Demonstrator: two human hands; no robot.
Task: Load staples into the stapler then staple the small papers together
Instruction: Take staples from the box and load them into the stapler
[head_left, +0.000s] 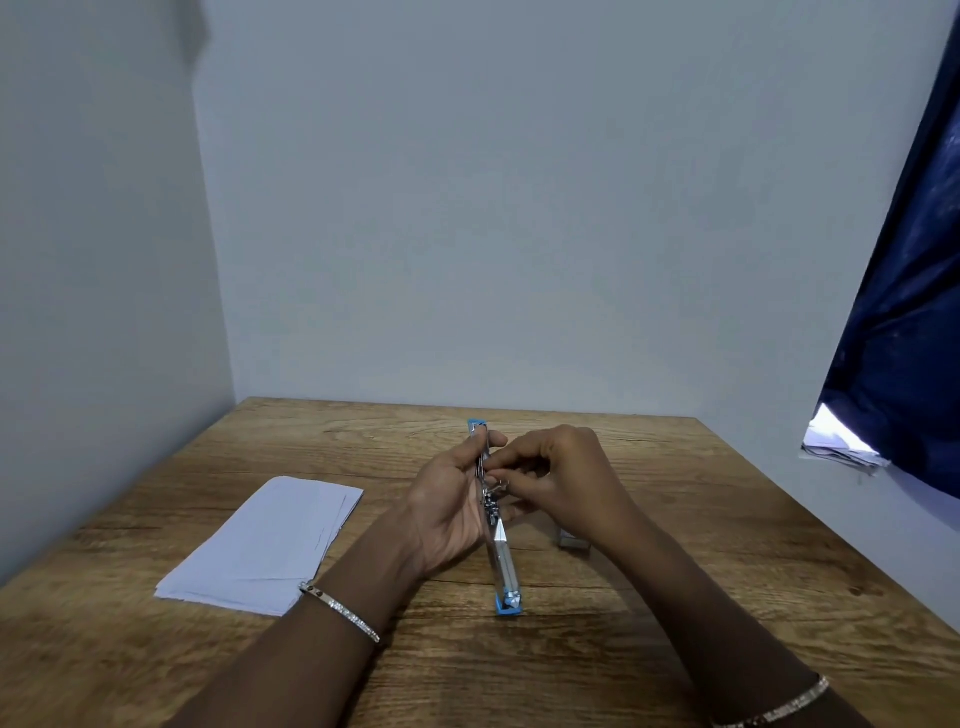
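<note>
A blue and silver stapler (503, 566) lies swung fully open, stretched lengthwise from near to far over the middle of the wooden table (649, 597). My left hand (449, 504) grips its far half from the left side. My right hand (558, 480) has its fingertips pinched at the metal staple channel in the stapler's middle; whether staples are between them I cannot tell. A small grey strip of staples (571, 540) lies on the table just under my right wrist. The stack of small white papers (265, 545) rests to the left, apart from both hands.
Pale walls close in the table at the back and left. A dark blue curtain (904, 312) hangs at the right above a white sill (836, 447). Each wrist wears a thin bangle.
</note>
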